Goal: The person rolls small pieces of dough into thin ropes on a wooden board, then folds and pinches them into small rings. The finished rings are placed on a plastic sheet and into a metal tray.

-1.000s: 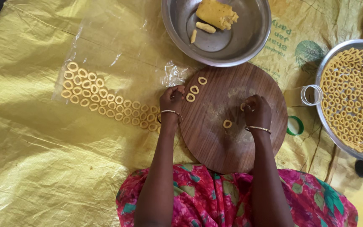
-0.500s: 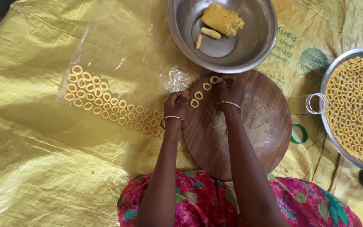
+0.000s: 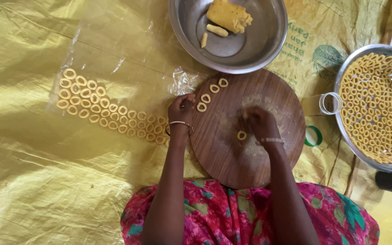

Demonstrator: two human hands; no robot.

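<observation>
Head view, hidden or unclear: the right hand (image 3: pixel 258 122) is motion-blurred, so I cannot tell whether its fingers pinch anything; the steel bowl (image 3: pixel 268 45) and the ring-filled tray (image 3: pixel 341 122) are cut off by the frame edges.
Materials and shapes: a round, dark wooden board (image 3: pixel 232 159), dusted pale near its middle, lies on a crinkled yellow sheet (image 3: pixel 46 181); the bowl holds a lump of yellow dough (image 3: pixel 229 15) and two small rolled pieces.
Dough rings: one small ring (image 3: pixel 241 135) lies on the board just beside the right hand; three rings (image 3: pixel 212 95) sit in a slanted line at the board's upper left edge, near the left hand (image 3: pixel 181 110).
Left hand: fingers curled together at the board's rim; a grip is not discernible.
Rows of rings (image 3: pixel 110 113): on clear plastic, left of the board.
</observation>
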